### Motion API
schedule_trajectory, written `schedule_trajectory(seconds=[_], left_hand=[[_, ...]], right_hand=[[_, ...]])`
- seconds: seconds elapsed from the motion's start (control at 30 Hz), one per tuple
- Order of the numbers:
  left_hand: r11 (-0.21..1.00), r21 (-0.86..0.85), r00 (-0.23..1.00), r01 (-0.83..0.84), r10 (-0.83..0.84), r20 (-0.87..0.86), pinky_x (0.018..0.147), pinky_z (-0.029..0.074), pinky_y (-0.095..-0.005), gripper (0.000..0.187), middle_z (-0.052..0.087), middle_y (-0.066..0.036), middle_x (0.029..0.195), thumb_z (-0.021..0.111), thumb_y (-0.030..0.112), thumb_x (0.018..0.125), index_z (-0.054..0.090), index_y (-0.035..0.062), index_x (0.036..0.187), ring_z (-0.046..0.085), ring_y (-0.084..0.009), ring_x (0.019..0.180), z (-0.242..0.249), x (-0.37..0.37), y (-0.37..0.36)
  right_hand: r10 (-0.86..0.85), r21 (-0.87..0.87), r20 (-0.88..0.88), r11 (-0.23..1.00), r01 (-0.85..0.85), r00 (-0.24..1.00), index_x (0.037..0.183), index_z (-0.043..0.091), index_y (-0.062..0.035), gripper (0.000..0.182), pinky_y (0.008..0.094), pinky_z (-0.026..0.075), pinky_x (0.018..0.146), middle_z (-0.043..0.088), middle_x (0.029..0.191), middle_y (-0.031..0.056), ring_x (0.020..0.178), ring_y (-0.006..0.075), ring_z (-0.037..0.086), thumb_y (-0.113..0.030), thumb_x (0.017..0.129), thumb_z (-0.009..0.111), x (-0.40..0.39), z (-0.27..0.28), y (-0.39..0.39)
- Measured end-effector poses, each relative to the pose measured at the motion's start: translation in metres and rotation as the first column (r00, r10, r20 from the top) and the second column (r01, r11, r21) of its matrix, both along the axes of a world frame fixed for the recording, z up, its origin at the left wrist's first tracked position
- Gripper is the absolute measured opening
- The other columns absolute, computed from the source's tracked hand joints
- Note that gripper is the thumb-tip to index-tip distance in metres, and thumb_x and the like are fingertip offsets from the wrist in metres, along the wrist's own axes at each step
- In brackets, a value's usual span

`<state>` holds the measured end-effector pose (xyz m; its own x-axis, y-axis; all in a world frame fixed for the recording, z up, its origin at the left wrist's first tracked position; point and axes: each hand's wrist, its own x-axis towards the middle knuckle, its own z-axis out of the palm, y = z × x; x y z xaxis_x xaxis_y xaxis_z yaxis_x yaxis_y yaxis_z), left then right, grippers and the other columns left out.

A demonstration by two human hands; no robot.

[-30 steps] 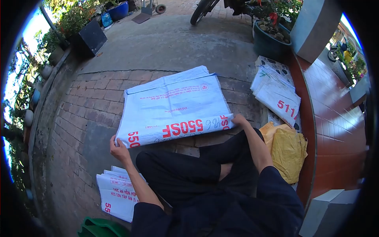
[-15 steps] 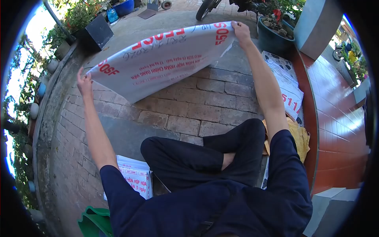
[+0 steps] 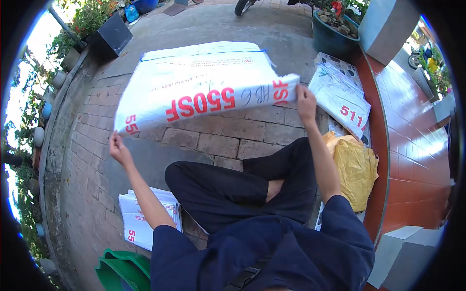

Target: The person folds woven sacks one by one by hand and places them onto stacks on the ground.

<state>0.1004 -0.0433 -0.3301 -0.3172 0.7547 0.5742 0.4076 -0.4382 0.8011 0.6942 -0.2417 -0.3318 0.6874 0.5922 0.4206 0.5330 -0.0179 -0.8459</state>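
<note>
A white woven feed sack [image 3: 194, 77] with red "550SF" print and pen marks is stretched out in front of me above the brick ground. Its near left corner is pinched in my left hand [image 3: 120, 149]. My right hand [image 3: 306, 103] grips the near right corner, with the fingers closed round the edge. The sack's far edge, with a blue line of stitching, lies away from me. To the left of my crossed legs is a pile of folded white sacks [image 3: 141, 218], partly behind my left forearm.
At right lie white sacks [image 3: 340, 97] marked "511" and a folded yellow sack [image 3: 357, 174], beside a red tiled ledge [image 3: 407, 174]. A green item [image 3: 126, 269] sits at lower left. Beyond are a potted plant [image 3: 335, 36], a black planter [image 3: 112, 39] and a motorbike wheel [image 3: 244, 6].
Both hands have come down and nearer to me, bringing the sack's held edge along. The sack's far part has swung up and outward, so its other face shows.
</note>
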Motion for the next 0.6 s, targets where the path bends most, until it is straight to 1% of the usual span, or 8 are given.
schedule_trajectory(seconds=[0.07, 0.13, 0.23, 0.3, 0.37, 0.47, 0.53, 0.6], left_hand=[[0.986, -0.158, 0.999, 0.045, -0.048, -0.012, 0.083, 0.046, -0.0269, 0.024, 0.065, -0.008, 0.104, 0.056, 0.01, 0.092, 0.064, -0.0015, 0.111, 0.059, -0.0145, 0.094, -0.049, -0.004, -0.001], [0.963, -0.262, 0.993, 0.066, -0.088, -0.075, 0.082, 0.047, -0.029, 0.024, 0.066, -0.011, 0.103, 0.058, 0.011, 0.09, 0.065, -0.0009, 0.109, 0.06, -0.0168, 0.091, -0.098, -0.01, 0.002], [0.922, -0.386, 0.942, -0.001, -0.129, -0.311, 0.075, 0.049, -0.0335, 0.025, 0.065, -0.015, 0.096, 0.064, 0.01, 0.083, 0.066, 0.0016, 0.107, 0.062, -0.0226, 0.084, -0.138, -0.008, -0.003], [0.922, -0.385, 0.91, -0.043, -0.123, -0.395, 0.073, 0.049, -0.0344, 0.027, 0.064, -0.015, 0.094, 0.069, 0.009, 0.078, 0.067, 0.0027, 0.105, 0.061, -0.0241, 0.08, -0.16, -0.006, -0.004], [0.916, -0.396, 0.939, -0.059, -0.084, -0.333, 0.073, 0.049, -0.0339, 0.03, 0.065, -0.015, 0.093, 0.07, 0.007, 0.076, 0.066, 0.0019, 0.105, 0.062, -0.0223, 0.08, -0.173, 0.0, -0.008], [0.876, -0.453, 0.96, -0.166, 0.039, -0.277, 0.076, 0.05, -0.0318, 0.031, 0.067, -0.015, 0.096, 0.071, 0.005, 0.076, 0.066, 0.0002, 0.105, 0.063, -0.0208, 0.082, -0.178, 0.011, -0.017], [0.827, -0.532, 0.968, -0.182, 0.055, -0.246, 0.074, 0.05, -0.0299, 0.032, 0.068, -0.013, 0.09, 0.072, 0.003, 0.074, 0.066, -0.0003, 0.106, 0.063, -0.0184, 0.077, -0.182, 0.01, -0.019], [0.826, -0.526, 0.964, -0.201, 0.071, -0.256, 0.072, 0.049, -0.0291, 0.031, 0.068, -0.012, 0.087, 0.072, 0.003, 0.074, 0.066, -0.0006, 0.105, 0.062, -0.0171, 0.074, -0.187, 0.005, -0.016]], right_hand=[[0.0, -0.308, -0.025, 0.951, -0.008, 1.0, 0.086, 0.06, 0.0036, 0.029, 0.0366, 0.043, 0.059, 0.06, 0.071, 0.0177, 0.063, 0.0203, 0.058, -0.025, 0.088, 0.055, -0.002, -0.058, 0.0], [0.054, -0.436, -0.113, 0.895, -0.099, 0.992, 0.089, 0.062, 0.0031, 0.028, 0.0385, 0.047, 0.065, 0.065, 0.079, 0.0197, 0.074, 0.0272, 0.065, -0.024, 0.083, 0.058, 0.005, -0.121, 0.003], [0.032, -0.504, -0.205, 0.854, -0.134, 0.978, 0.093, 0.066, 0.0015, 0.024, 0.0374, 0.05, 0.071, 0.067, 0.083, 0.0182, 0.08, 0.0292, 0.066, -0.017, 0.078, 0.062, 0.015, -0.198, 0.011], [0.037, -0.484, -0.195, 0.865, -0.129, 0.98, 0.095, 0.066, 0.0007, 0.024, 0.0374, 0.051, 0.072, 0.068, 0.085, 0.0172, 0.082, 0.029, 0.066, -0.013, 0.076, 0.065, 0.018, -0.224, 0.017], [0.04, -0.469, -0.179, 0.875, -0.12, 0.983, 0.098, 0.067, -0.0002, 0.026, 0.0373, 0.051, 0.073, 0.069, 0.087, 0.0162, 0.083, 0.0288, 0.067, -0.009, 0.073, 0.067, 0.021, -0.233, 0.018], [-0.006, -0.357, -0.268, 0.929, -0.093, 0.963, 0.096, 0.068, -0.0003, 0.027, 0.0367, 0.052, 0.076, 0.069, 0.087, 0.0152, 0.084, 0.0276, 0.067, -0.005, 0.07, 0.069, 0.027, -0.226, 0.019], [-0.067, -0.516, -0.144, 0.856, -0.017, 0.987, 0.098, 0.067, 0.0019, 0.028, 0.0353, 0.052, 0.075, 0.069, 0.088, 0.0155, 0.083, 0.0249, 0.067, -0.006, 0.072, 0.071, 0.022, -0.195, 0.012], [-0.049, -0.544, -0.061, 0.839, 0.008, 0.997, 0.094, 0.069, 0.0008, 0.026, 0.0362, 0.052, 0.074, 0.069, 0.085, 0.0161, 0.081, 0.0261, 0.067, -0.011, 0.071, 0.072, 0.02, -0.176, 0.01]])
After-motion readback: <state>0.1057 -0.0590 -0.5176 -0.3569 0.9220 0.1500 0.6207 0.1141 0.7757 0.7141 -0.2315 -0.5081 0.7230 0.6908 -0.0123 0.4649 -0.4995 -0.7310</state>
